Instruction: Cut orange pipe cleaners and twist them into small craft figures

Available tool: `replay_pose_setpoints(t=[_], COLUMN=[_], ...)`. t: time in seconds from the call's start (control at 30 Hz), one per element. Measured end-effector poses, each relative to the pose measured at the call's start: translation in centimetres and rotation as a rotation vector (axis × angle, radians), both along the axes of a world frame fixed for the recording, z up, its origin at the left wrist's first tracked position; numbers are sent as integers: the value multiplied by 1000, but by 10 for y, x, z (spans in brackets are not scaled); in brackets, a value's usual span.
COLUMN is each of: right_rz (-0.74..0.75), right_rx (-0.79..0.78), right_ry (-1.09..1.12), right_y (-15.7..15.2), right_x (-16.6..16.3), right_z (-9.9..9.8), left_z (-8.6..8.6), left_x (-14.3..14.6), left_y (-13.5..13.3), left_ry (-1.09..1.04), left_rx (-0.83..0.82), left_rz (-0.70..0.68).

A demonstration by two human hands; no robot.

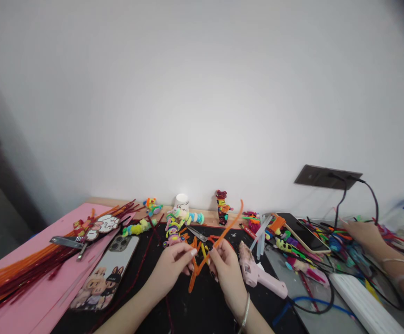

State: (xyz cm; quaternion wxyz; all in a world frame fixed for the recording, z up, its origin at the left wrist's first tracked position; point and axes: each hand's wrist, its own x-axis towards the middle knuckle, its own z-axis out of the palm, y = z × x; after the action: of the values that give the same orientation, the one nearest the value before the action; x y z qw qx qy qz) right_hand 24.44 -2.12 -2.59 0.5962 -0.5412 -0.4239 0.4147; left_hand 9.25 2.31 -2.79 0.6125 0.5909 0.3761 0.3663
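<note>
The left hand [177, 260] and right hand [225, 265] each pinch the orange chenille stem [230, 225] over the black mat [202, 313], short of its wall-side edge. A rightward swing could knock the glue gun [265, 280] (just beside the right hand).

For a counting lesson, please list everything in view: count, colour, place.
wall: one, pale, rear
wall socket: one, dark, right
cables: several, black, right
paper cup: one, white, by wall
small crafts: many, multicoloured, rear and right
phones: two, pale-backed left, dark-screened right
board: one, pink, left
pipe cleaners: many, orange and red, on board
mat: one, black, centre
scissors: one pair, red-handled, behind hands
glue gun: one, pink, right
glue sticks: several, whitish, behind it
power strip: one, white, front right
co-worker's hand: one, far right
strip: one, orange, between hands
left hand: one, centre
right hand: one, centre
</note>
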Motion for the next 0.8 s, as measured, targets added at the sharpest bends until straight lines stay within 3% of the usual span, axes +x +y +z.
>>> replay_pose_setpoints(t=[0.07,0.13,0.3,0.4,0.8], right_rz=[-50,-65,-61,-28,4], right_rx=[-16,-20,4,24,15], right_ry=[44,70,78,96,90], right_y=[0,0,1,1,-1], right_x=[0,-1,-2,-2,-3], right_z=[1,1,-2,-2,0], left_z=[0,-1,-6,-4,-1], left_x=[-1,-1,2,3,-1], left_y=[2,3,-2,-6,2], left_ry=[-67,-103,-25,16,51], left_rx=[-61,-135,-196,-171,1], left_rz=[91,85,-159,-211,84])
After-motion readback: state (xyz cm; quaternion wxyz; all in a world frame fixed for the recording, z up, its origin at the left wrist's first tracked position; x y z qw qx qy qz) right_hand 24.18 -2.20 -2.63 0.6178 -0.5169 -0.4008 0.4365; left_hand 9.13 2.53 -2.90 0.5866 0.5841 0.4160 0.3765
